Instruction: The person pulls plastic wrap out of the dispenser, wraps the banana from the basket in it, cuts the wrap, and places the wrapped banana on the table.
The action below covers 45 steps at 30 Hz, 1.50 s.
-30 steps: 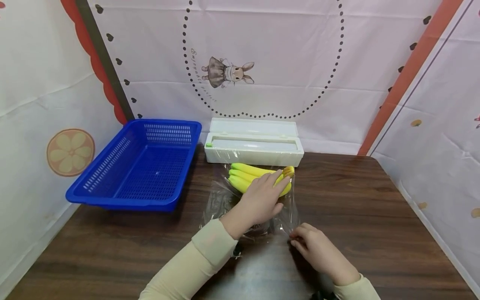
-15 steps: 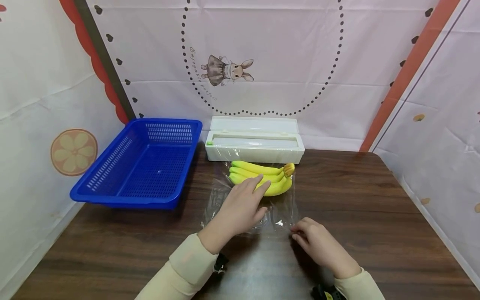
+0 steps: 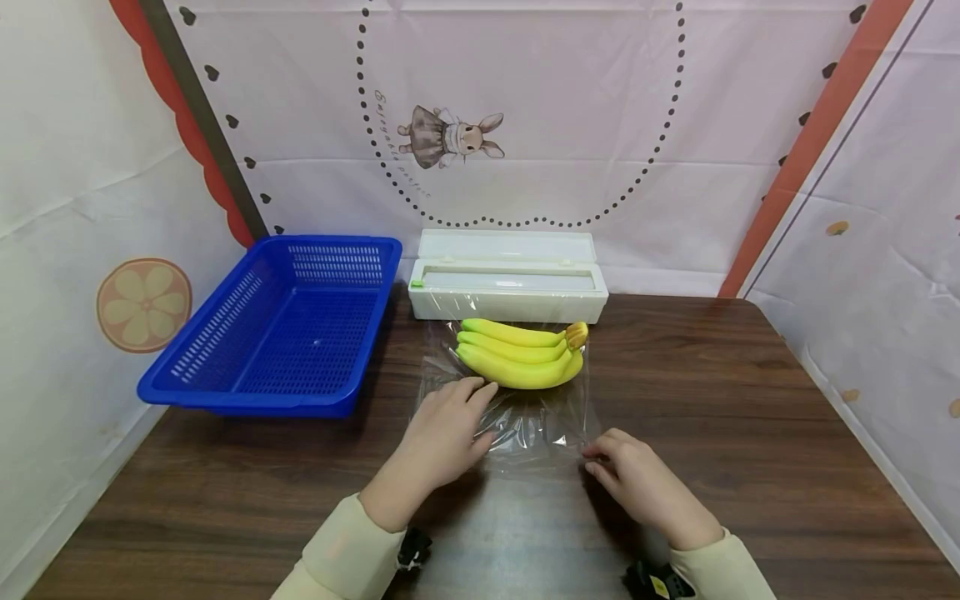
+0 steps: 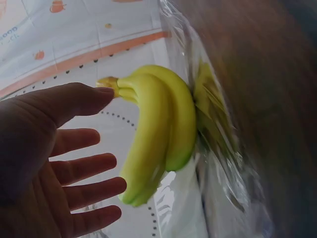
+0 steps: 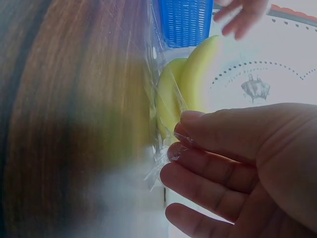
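A bunch of yellow bananas [image 3: 521, 358] lies on a sheet of clear plastic wrap [image 3: 525, 429], stem end to the right. The wrap runs out from a white cling-film dispenser [image 3: 510, 304] just behind the fruit. My left hand [image 3: 438, 433] is above the wrap's left side, just in front of the bananas; in the left wrist view its fingers are spread and hold nothing. At the wrap's near right corner my right hand [image 3: 637, 479] pinches the film between thumb and index finger, as the right wrist view shows.
A blue plastic basket [image 3: 352, 400] stands at the back left of the brown wooden table [image 3: 750, 433]. The dispenser's lid [image 3: 506, 244] is up. Printed cloth walls [image 3: 600, 125] rise behind and on both sides.
My left hand has drawn back off the bananas, toward me and to the left. The right hand stays at the wrap's corner, and the bananas have stayed in place.
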### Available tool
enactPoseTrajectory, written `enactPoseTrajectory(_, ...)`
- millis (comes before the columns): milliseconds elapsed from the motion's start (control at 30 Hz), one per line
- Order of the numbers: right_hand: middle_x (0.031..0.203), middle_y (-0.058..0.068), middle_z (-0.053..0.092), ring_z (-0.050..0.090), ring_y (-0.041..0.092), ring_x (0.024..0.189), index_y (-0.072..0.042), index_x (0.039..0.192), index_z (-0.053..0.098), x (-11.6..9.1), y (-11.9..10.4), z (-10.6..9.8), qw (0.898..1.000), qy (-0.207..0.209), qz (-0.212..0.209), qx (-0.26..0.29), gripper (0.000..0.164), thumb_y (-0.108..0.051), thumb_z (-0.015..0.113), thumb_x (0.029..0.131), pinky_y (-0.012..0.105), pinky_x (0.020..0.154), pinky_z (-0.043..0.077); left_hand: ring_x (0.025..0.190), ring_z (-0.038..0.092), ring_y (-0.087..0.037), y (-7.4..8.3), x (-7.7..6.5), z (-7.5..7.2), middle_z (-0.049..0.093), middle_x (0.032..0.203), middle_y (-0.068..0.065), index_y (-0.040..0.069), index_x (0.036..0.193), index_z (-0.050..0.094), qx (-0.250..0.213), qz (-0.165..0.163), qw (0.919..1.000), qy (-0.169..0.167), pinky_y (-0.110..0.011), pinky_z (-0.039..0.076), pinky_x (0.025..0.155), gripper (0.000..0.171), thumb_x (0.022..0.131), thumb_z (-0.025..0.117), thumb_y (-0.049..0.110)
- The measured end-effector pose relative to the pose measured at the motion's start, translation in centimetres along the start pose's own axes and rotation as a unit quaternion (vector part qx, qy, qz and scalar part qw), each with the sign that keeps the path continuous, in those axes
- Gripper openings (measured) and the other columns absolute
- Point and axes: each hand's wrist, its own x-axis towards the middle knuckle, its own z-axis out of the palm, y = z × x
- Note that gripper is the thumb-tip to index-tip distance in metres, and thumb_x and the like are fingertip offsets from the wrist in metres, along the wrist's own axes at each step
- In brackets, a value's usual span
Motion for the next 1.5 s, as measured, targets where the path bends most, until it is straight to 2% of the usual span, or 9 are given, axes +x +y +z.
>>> enactPoseTrajectory(167,0.089,-0.003,0.062,0.062,0.012,0.083,-0.008,0.092,0.07,0.0,0.1,0.0,1.0,0.001,-0.013,0.0,0.009,-0.006,0.068,0.084,0.028,0.072,0.053,0.112,0.056,-0.031,-1.2,-1.0,0.5,0.058,0.125,-0.011,0.009,0.129,0.056,-0.006,-0.02,0.9996,-0.02,-0.048,0.048,0.088,0.057,0.08,0.074,0.031)
enactPoseTrajectory(367,0.089,-0.003,0.062,0.062,0.012,0.083,-0.008,0.091,0.07,0.2,0.3,0.1,1.0,0.003,-0.021,-0.004,0.008,-0.006,0.068,0.084,0.029,0.073,0.053,0.096,0.061,-0.028,-2.6,-1.9,1.0,0.062,0.109,-0.009,0.011,0.117,0.064,0.001,-0.041,0.997,-0.065,-0.045,0.05,0.077,0.045,0.076,0.076,0.024)
enactPoseTrajectory(600,0.087,-0.004,0.062,0.062,0.012,0.082,-0.008,0.09,0.07,0.5,0.4,0.3,0.999,0.018,-0.031,-0.014,0.008,-0.006,0.069,0.082,0.03,0.074,0.052,0.09,0.062,-0.03,-3.4,-2.4,1.1,0.063,0.1,-0.011,0.008,0.11,0.067,-0.009,-0.072,0.9889,-0.13,-0.046,0.051,0.073,0.041,0.071,0.079,0.016)
enactPoseTrajectory(733,0.086,-0.004,0.062,0.062,0.011,0.082,-0.008,0.089,0.07,0.6,0.3,0.1,0.999,0.019,-0.035,-0.013,0.008,-0.006,0.069,0.082,0.03,0.074,0.052,0.085,0.062,-0.029,-3.6,-2.5,1.3,0.062,0.094,-0.01,0.007,0.101,0.068,-0.029,-0.087,0.984,-0.153,-0.044,0.052,0.07,0.033,0.07,0.079,0.011)
enactPoseTrajectory(1000,0.085,-0.005,0.061,0.061,0.011,0.079,-0.009,0.089,0.07,1.0,0.3,-0.4,0.998,0.01,-0.063,-0.015,0.007,-0.006,0.07,0.082,0.028,0.07,0.052,0.075,0.062,-0.025,-3.8,-2.5,1.5,0.059,0.08,-0.005,0.008,0.077,0.065,-0.042,-0.081,0.9857,-0.142,-0.04,0.051,0.065,0.011,0.072,0.073,0.002)
enactPoseTrajectory(1100,0.085,-0.005,0.061,0.061,0.01,0.079,-0.009,0.089,0.07,1.1,0.4,-0.3,0.998,0.006,-0.066,-0.018,0.008,-0.006,0.07,0.082,0.027,0.07,0.052,0.07,0.06,-0.023,-3.9,-2.7,1.5,0.057,0.074,-0.003,0.011,0.068,0.062,-0.044,-0.076,0.9873,-0.133,-0.039,0.05,0.063,0.012,0.074,0.069,0.002)
enactPoseTrajectory(1333,0.082,-0.007,0.061,0.06,0.008,0.078,-0.011,0.085,0.07,1.2,0.5,-0.3,0.998,0.021,-0.058,-0.034,0.007,-0.005,0.07,0.082,0.027,0.07,0.052,0.065,0.058,-0.021,-3.9,-3.1,1.4,0.056,0.069,0.001,0.015,0.067,0.058,-0.052,-0.067,0.9916,-0.098,-0.038,0.047,0.059,0.016,0.074,0.064,0.002)
enactPoseTrajectory(1500,0.081,-0.008,0.06,0.059,0.006,0.076,-0.009,0.085,0.07,1.3,0.6,-0.6,0.998,0.012,-0.049,-0.036,0.002,-0.007,0.068,0.084,0.027,0.068,0.052,0.061,0.054,-0.019,-4.0,-3.4,0.9,0.053,0.067,0.002,0.014,0.066,0.054,-0.056,-0.06,0.9935,-0.079,-0.035,0.043,0.055,0.017,0.072,0.064,0.002)
